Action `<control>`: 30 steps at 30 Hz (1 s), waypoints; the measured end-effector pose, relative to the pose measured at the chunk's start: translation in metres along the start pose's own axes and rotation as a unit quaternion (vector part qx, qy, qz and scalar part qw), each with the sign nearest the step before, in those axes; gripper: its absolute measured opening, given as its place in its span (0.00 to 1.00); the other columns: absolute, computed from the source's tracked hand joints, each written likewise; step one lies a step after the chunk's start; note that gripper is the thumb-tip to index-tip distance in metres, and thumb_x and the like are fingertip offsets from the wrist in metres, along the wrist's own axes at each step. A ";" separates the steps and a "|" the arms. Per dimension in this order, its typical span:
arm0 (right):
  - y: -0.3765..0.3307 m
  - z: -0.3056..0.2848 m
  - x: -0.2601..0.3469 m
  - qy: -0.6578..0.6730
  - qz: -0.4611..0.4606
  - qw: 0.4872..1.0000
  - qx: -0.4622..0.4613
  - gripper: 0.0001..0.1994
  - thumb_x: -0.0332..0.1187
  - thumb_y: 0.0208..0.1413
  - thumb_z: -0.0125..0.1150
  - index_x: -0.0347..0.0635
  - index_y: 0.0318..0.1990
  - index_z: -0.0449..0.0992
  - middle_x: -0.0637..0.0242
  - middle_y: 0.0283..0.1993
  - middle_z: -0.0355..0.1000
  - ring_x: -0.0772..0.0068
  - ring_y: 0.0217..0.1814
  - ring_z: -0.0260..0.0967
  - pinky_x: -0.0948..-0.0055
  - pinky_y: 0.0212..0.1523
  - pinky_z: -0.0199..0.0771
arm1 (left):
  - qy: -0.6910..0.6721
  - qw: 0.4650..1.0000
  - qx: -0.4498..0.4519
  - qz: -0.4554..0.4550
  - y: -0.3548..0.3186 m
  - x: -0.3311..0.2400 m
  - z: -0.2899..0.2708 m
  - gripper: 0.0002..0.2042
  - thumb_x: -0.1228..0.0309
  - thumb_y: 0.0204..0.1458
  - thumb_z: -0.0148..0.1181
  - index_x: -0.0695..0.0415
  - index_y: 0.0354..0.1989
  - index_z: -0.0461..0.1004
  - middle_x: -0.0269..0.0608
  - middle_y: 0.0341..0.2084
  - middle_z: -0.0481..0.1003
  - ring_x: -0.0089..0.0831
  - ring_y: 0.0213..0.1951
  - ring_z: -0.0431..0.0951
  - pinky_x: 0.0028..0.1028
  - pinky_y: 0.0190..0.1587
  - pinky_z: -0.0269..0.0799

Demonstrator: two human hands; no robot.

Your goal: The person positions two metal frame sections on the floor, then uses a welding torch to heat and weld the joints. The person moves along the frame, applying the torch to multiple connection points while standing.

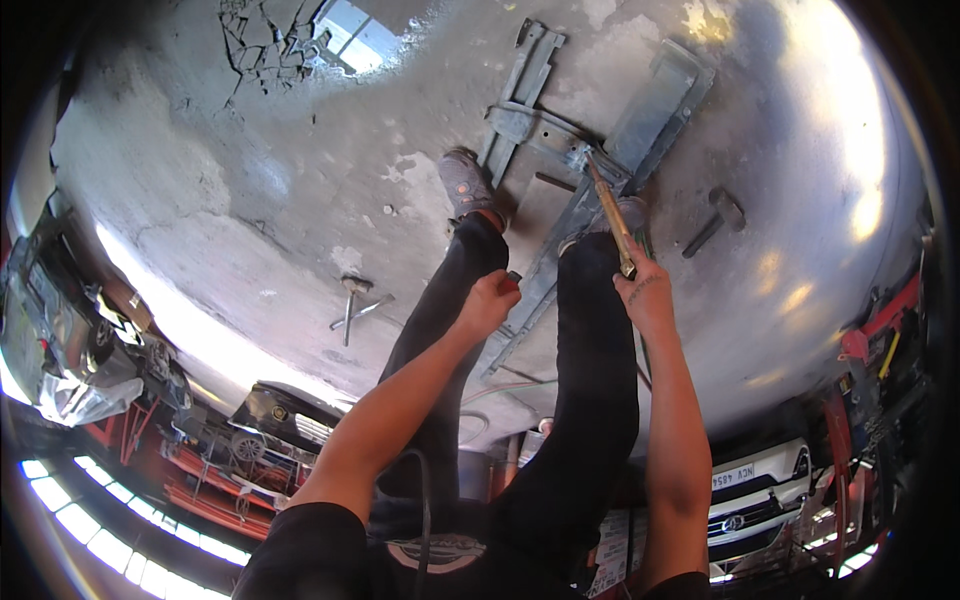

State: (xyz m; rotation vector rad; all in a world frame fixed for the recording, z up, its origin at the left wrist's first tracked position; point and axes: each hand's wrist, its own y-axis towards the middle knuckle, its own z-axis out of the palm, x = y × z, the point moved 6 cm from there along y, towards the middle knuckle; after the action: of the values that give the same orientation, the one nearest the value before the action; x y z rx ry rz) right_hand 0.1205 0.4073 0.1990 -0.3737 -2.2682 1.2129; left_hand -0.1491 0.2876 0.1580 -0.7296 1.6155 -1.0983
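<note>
My right hand point(646, 292) is closed around the rear of a long brass-coloured gas torch point(609, 208). The torch slants forward, its tip at the grey metal crosspiece point(548, 132); whether it touches, I cannot tell. This crosspiece lies across a narrow metal rail point(527, 85) and a wider long metal channel point(655, 110). Over my left leg, my left hand point(488, 304) is curled in a fist around a small dark object point(514, 277), mostly hidden by the fingers. My shoes point(466, 183) stand beside the metal parts.
A hammer point(724, 210) lies on the concrete floor to the right. Another hammer point(350, 300) lies at left, crossed by a small metal tool point(376, 309). A thin hose point(510, 386) runs between my legs. Cracked concrete point(268, 60) shows at far left.
</note>
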 end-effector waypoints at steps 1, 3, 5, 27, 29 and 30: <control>-0.001 -0.003 0.004 0.003 -0.012 1.000 -0.016 0.34 0.22 0.51 0.67 0.49 0.69 0.69 0.45 0.50 0.77 0.45 0.51 0.78 0.59 0.53 0.75 | 0.030 0.998 -0.023 0.050 -0.008 -0.006 -0.012 0.10 0.70 0.52 0.62 0.65 0.38 0.75 0.54 0.28 0.79 0.47 0.30 0.81 0.40 0.35 0.75; -0.005 0.001 0.011 -0.039 0.021 0.999 0.008 0.35 0.24 0.51 0.67 0.51 0.70 0.69 0.46 0.49 0.77 0.45 0.50 0.77 0.57 0.51 0.76 | 0.089 0.991 -0.047 0.093 -0.027 -0.023 -0.036 0.10 0.71 0.52 0.61 0.64 0.38 0.74 0.57 0.30 0.79 0.54 0.33 0.81 0.44 0.37 0.76; -0.007 0.001 0.010 -0.066 0.020 0.998 -0.002 0.35 0.26 0.51 0.68 0.52 0.70 0.68 0.48 0.47 0.76 0.44 0.49 0.77 0.55 0.49 0.76 | 0.147 0.985 -0.051 0.079 -0.055 -0.057 -0.065 0.09 0.71 0.53 0.60 0.63 0.39 0.73 0.59 0.32 0.80 0.58 0.37 0.81 0.47 0.41 0.75; -0.001 0.069 -0.022 -0.055 0.034 0.994 -0.090 0.19 0.32 0.68 0.49 0.52 0.65 0.71 0.51 0.37 0.75 0.47 0.40 0.78 0.49 0.40 0.77 | 0.393 0.898 -0.093 0.176 -0.100 -0.040 -0.092 0.05 0.76 0.54 0.58 0.58 0.38 0.71 0.51 0.31 0.76 0.55 0.39 0.77 0.51 0.42 0.72; 0.002 0.059 -0.015 -0.079 0.001 0.992 -0.098 0.19 0.32 0.68 0.48 0.52 0.65 0.71 0.51 0.37 0.75 0.47 0.40 0.78 0.49 0.41 0.77 | 0.383 0.894 -0.130 0.191 -0.104 -0.044 -0.088 0.05 0.76 0.53 0.58 0.57 0.37 0.71 0.50 0.30 0.76 0.55 0.38 0.76 0.51 0.41 0.72; -0.001 0.055 -0.017 -0.082 0.001 0.992 -0.100 0.20 0.31 0.67 0.49 0.52 0.65 0.71 0.50 0.37 0.75 0.46 0.40 0.78 0.49 0.41 0.78 | 0.378 0.893 -0.140 0.200 -0.110 -0.046 -0.085 0.05 0.76 0.53 0.57 0.57 0.37 0.71 0.50 0.30 0.76 0.55 0.38 0.76 0.51 0.40 0.72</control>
State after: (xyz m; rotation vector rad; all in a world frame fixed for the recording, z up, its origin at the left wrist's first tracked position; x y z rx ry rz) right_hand 0.1030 0.3611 0.1689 -0.3611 -2.5415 1.0544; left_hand -0.2211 0.3090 0.2833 -0.0945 2.4881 -0.8907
